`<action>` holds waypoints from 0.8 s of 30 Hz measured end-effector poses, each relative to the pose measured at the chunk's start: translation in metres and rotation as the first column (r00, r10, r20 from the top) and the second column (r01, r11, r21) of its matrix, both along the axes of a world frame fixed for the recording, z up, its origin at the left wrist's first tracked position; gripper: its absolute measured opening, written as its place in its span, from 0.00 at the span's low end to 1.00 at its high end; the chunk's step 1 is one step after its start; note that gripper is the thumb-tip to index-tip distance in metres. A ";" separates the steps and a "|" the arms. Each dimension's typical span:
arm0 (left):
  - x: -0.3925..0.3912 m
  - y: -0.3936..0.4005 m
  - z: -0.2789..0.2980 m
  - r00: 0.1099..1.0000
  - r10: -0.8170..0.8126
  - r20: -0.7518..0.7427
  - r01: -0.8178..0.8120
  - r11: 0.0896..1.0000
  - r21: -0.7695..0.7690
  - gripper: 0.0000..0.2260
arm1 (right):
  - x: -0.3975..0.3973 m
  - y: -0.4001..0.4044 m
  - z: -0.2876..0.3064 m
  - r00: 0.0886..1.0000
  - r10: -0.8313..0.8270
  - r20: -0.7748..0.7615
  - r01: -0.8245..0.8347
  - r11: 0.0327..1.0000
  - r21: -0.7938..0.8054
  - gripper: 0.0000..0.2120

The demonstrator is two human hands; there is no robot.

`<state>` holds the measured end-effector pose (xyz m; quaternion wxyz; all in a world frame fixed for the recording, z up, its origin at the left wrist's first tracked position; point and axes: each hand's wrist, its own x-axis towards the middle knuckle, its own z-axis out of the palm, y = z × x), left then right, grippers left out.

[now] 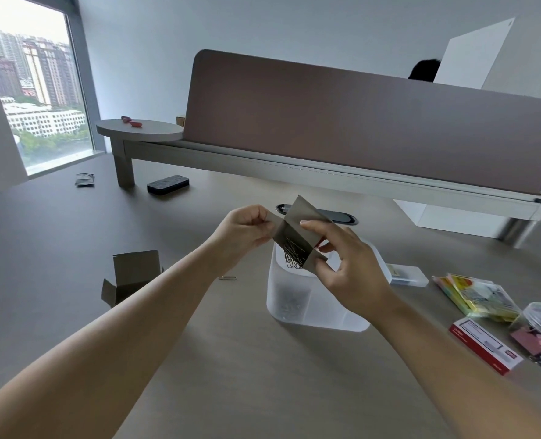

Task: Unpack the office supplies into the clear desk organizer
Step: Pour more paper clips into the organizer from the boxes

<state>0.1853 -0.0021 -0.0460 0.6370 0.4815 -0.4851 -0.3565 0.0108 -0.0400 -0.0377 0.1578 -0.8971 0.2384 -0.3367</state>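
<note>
Both hands, left (242,229) and right (342,264), grip the tipped cardboard box (297,232) so paper clips (294,256) spill into the clear organizer (313,312)

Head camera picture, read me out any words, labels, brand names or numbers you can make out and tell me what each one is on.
No text can be read here.
Red and white box: printed lines, too small and blurred.
Sticky note packs: print on the wrapper, blurred.
Small clear case: a label, unreadable.
Cardboard box in the hands: no print shows.
</note>
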 end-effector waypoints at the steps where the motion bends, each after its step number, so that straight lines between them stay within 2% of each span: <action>1: -0.001 -0.001 0.001 1.000 0.008 -0.005 -0.008 1.000 -0.004 0.12 | 0.000 0.000 0.000 1.000 -0.001 0.001 0.001 1.000 -0.002 0.22; 7: 0.003 0.003 -0.002 0.997 -0.008 -0.081 0.005 0.999 -0.039 0.11 | 0.001 -0.003 -0.007 0.998 0.013 0.063 -0.005 0.991 -0.130 0.22; 11: 0.002 0.007 -0.001 0.992 -0.022 -0.122 0.015 0.998 -0.055 0.11 | 0.003 -0.004 -0.009 0.995 0.024 0.101 -0.009 0.988 -0.152 0.24; 20: -0.001 0.012 0.003 0.994 -0.014 -0.106 0.008 0.998 -0.055 0.11 | 0.002 -0.003 -0.005 0.995 0.018 0.096 -0.002 0.987 -0.164 0.24; 24: -0.001 0.013 0.005 0.997 -0.001 -0.083 -0.004 0.998 -0.059 0.12 | 0.001 -0.003 -0.004 0.993 0.036 0.114 -0.010 0.975 -0.220 0.24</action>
